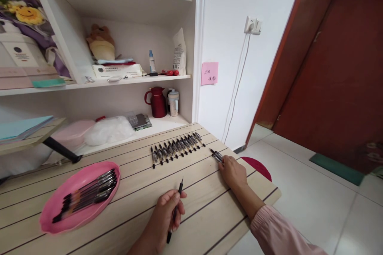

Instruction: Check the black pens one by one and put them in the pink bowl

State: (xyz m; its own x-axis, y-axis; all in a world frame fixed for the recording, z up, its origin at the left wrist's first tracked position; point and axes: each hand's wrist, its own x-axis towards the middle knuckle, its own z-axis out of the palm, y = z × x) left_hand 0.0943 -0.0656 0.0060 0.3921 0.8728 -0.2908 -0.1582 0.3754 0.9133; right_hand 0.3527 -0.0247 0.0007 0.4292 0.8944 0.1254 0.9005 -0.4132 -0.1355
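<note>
Pink is our tray (77,179), with pens (89,194) in it. Right of it, our left hand (169,207) curls round a black pen (180,188). Farther right of the tray, our right hand (235,171), fingers bent, touches some pen bits (216,155) on the worktop (134,195); we can't tell if it grips them. A row of like bits (177,147) lies right of the tray, farther back.

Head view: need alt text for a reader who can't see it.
The left hand holds a black pen over a striped table, while the right hand touches small dark pieces. Beyond lies a neat row of similar pieces; on the left, a pink tray holds pens.
</note>
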